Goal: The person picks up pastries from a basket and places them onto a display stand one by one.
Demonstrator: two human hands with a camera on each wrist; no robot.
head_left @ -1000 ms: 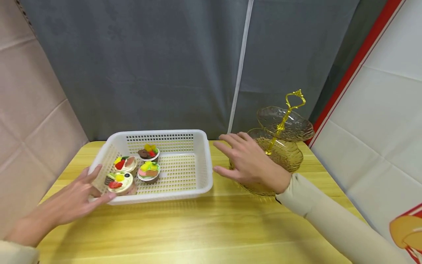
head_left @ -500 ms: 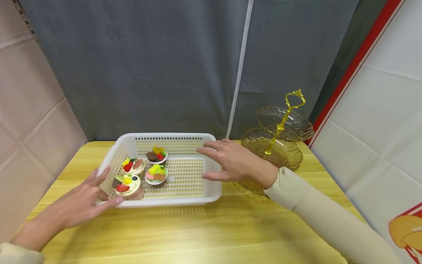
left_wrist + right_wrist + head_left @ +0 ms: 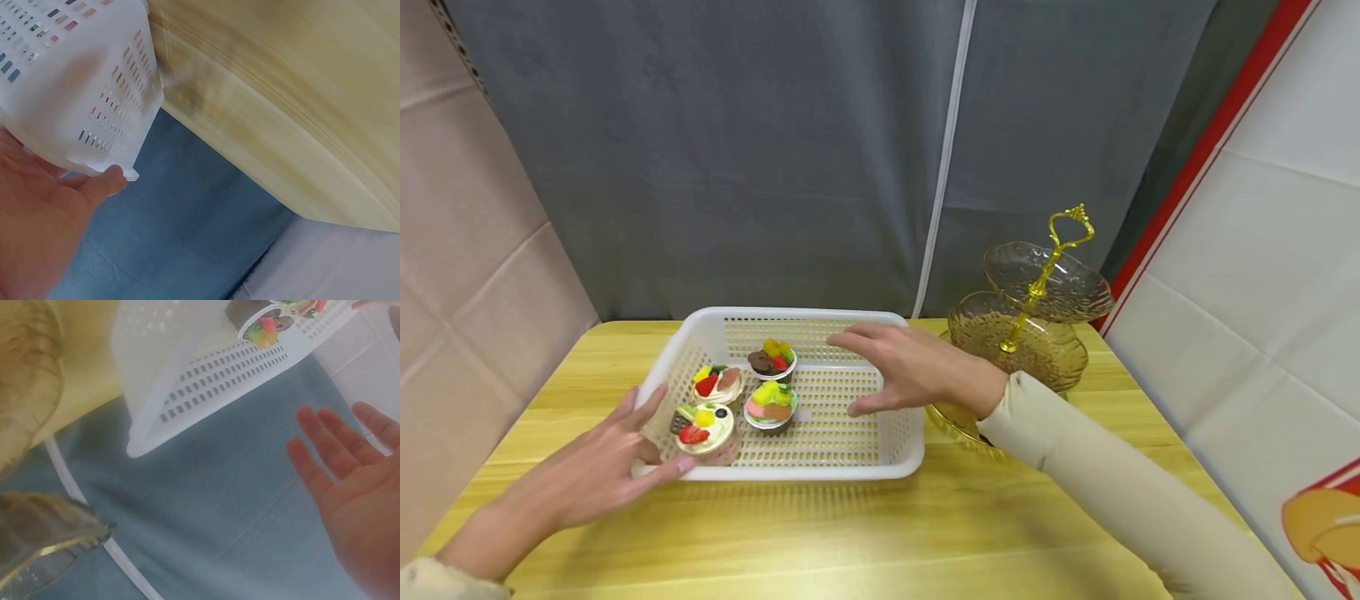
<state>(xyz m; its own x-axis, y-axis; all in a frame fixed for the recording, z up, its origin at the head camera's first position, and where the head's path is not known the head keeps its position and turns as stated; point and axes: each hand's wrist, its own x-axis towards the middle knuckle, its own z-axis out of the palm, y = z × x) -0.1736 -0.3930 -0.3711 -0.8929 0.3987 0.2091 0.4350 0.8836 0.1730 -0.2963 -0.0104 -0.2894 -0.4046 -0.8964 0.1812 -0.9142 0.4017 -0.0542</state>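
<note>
A white plastic basket [image 3: 797,473] stands on the wooden table, with several fruit-topped cupcakes grouped in its left half. Toward its front left is a cream-topped cupcake [image 3: 707,429] with a strawberry, and beside that a cupcake [image 3: 771,407] with yellow and pink toppings. My left hand [image 3: 598,471] grips the basket's left rim; in the left wrist view the thumb [image 3: 109,182] lies along the rim. Over the basket's right end hovers my right hand [image 3: 917,367], fingers spread and holding nothing. The right wrist view shows its fingers [image 3: 334,444] apart from the basket.
A two-tier amber glass stand [image 3: 1048,367] with a gold handle [image 3: 1071,225] stands to the right, partly behind my right forearm. A grey curtain [image 3: 737,167] hangs behind the table, and pale panels flank both sides.
The basket has slid right and slightly toward me, with my left hand on its rim. My right hand has moved left, from in front of the stand to over the basket's right end.
</note>
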